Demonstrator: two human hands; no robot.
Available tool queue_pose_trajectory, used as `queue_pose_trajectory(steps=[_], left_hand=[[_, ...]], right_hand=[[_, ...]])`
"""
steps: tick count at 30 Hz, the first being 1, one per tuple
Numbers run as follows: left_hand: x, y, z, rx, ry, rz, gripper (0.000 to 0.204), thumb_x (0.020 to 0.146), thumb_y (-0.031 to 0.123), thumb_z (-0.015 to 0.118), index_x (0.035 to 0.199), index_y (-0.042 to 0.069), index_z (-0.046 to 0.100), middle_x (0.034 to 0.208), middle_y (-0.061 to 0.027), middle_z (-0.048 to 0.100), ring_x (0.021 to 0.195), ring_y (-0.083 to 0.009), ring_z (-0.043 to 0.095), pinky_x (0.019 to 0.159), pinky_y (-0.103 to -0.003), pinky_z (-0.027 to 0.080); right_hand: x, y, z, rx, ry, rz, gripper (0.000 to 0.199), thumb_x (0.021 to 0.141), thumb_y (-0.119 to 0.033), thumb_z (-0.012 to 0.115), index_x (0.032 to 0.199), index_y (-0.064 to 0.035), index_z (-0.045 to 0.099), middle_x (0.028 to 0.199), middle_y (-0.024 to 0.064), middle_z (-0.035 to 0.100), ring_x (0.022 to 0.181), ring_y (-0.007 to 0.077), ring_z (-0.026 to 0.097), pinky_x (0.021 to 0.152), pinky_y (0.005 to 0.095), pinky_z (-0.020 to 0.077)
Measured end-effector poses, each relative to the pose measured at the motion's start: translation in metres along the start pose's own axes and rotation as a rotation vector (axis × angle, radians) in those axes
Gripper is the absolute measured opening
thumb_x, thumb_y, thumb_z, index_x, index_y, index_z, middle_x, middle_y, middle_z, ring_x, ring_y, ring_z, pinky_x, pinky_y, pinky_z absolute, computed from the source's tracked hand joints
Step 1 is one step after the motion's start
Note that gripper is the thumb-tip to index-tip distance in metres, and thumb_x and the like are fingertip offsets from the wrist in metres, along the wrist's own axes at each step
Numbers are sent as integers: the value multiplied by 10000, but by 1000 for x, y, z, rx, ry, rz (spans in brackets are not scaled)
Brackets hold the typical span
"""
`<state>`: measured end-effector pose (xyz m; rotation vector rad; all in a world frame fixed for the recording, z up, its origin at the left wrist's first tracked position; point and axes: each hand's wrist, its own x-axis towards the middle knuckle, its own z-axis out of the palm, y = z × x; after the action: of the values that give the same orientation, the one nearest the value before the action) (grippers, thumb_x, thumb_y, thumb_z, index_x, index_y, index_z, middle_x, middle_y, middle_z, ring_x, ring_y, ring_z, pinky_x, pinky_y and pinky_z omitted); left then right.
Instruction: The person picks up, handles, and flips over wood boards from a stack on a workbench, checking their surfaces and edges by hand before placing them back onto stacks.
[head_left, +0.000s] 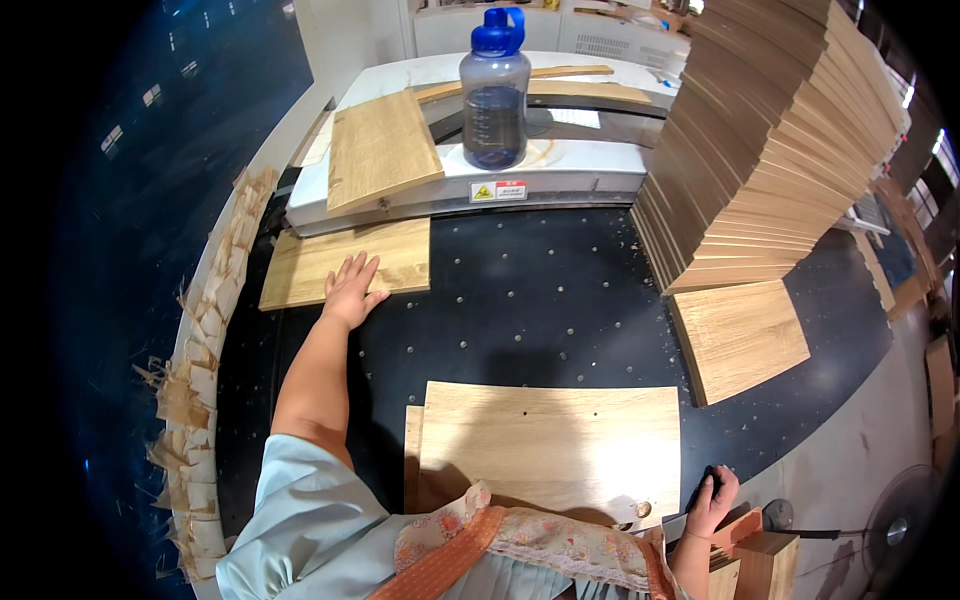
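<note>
Head view — left hand [349,297] on board [312,260]; right hand [714,500] holds dark object [711,473]

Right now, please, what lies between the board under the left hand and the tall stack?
Between the board and stack, the head view shows black tabletop dotted with studs.

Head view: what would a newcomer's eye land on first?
Probably the tall stack of boards, towering at the right of the black table. Next, likely the bottle with a blue lid, upright on the white beam near the top centre. Then perhaps the pale wooden board at the lower centre, with bright glare on its right part.
</note>
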<state>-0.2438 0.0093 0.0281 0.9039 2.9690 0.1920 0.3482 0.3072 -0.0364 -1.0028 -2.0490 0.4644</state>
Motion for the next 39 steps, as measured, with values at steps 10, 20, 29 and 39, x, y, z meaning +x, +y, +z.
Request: queue_pose_trajectory(steps=[10, 20, 29, 39], left_hand=[[7, 1, 9, 13, 12, 39, 632, 847, 379, 588, 1403, 234, 323, 1492, -51, 232, 1380, -274, 182, 1085, -527, 147], [-21, 24, 33, 101, 138, -179, 529, 930, 306, 452, 1410, 172, 273, 1492, -98, 195, 1366, -292, 199, 1047, -554, 238], [-34, 22, 33, 128, 201, -170, 502, 931, 301, 437, 1392, 141, 323, 1464, -136, 256, 1340, -341, 242, 1046, -495, 277], [-29, 9, 43, 127, 342, 53, 437, 929, 238, 441, 1319, 43, 419, 1416, -188, 326, 1320, -352, 283, 1073, -438, 264]], right_hand=[[-3, 11, 1, -99, 92, -55, 156, 773, -33, 574, 928, -16, 577, 983, 175, 579, 958, 350, 532, 884, 417, 392], [11, -8, 1, -71, 171, -73, 176, 734, -67, 606, 909, -60, 606, 929, 118, 607, 924, 324, 553, 852, 417, 410], [7, -13, -5, -52, 149, -61, 172, 741, -60, 596, 913, -66, 601, 918, 100, 603, 925, 309, 550, 850, 412, 407], [8, -12, -2, -51, 160, -62, 196, 727, -51, 592, 923, -62, 601, 922, 102, 600, 934, 311, 548, 855, 417, 400]])
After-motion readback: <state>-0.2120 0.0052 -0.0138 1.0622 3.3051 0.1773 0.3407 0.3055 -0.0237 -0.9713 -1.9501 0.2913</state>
